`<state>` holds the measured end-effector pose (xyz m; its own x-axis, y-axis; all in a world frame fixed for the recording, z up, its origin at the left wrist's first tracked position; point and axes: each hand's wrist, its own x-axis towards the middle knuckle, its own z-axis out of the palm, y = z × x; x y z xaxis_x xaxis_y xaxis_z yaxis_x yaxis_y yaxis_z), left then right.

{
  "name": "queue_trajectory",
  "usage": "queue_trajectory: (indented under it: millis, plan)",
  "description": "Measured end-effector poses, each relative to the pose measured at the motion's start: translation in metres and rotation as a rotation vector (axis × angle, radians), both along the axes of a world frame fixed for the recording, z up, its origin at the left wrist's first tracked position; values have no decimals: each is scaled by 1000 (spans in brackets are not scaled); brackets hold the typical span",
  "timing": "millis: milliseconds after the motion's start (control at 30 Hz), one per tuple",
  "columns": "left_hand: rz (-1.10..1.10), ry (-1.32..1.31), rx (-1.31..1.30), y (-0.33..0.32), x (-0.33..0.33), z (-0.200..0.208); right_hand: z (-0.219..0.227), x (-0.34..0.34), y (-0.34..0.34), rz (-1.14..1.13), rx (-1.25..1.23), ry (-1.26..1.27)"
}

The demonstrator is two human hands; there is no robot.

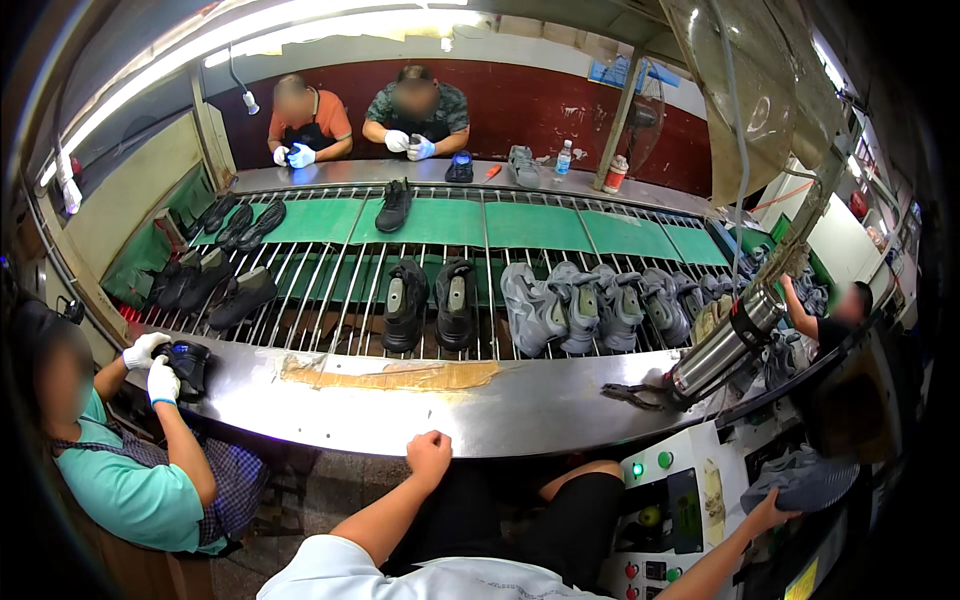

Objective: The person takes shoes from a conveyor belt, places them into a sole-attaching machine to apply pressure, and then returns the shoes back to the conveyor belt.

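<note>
My left hand (428,458) rests as a loose fist on the front edge of the metal bench (350,405), with nothing showing in it. Out to the right, my right hand (766,514) grips a grey shoe (803,482), its sole turned outward, beside a white machine panel (700,455). On the roller conveyor beyond the bench stand a pair of black shoes, the left black shoe (405,312) and the right black shoe (455,312). A row of grey shoes (580,315) runs to the right of them.
A steel thermos (728,343) and dark pliers (633,395) are at the bench's right end. At left, a co-worker's gloved hands hold a black shoe (188,366). Two co-workers handle shoes across the conveyor. A post (800,230) rises at right, near another person.
</note>
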<state>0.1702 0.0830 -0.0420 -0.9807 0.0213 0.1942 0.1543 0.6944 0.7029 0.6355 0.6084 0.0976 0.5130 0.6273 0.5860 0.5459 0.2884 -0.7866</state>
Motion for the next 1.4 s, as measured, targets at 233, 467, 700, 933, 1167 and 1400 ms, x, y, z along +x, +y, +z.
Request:
queue_trajectory:
  millis: [233,467,700,933,1167,1400]
  plan:
    - [-766,-654,676,59,84,28,-38,-20,-97,825,-98,767]
    - [-975,-702,1085,85,113,142,-21,-214,-249,1534,-854,1066]
    - [-419,-740,1585,-63,37,145,21,-366,-355,2325,-980,-243]
    - [53,106,730,-180,9,51,-54,-415,-367,2121,-912,-689]
    - [83,260,650,-170,-73,12,-124,-441,-340,1424,-582,-826]
    - [243,354,374,-138,-225,1,-144,-452,-341,1328,-266,-918]
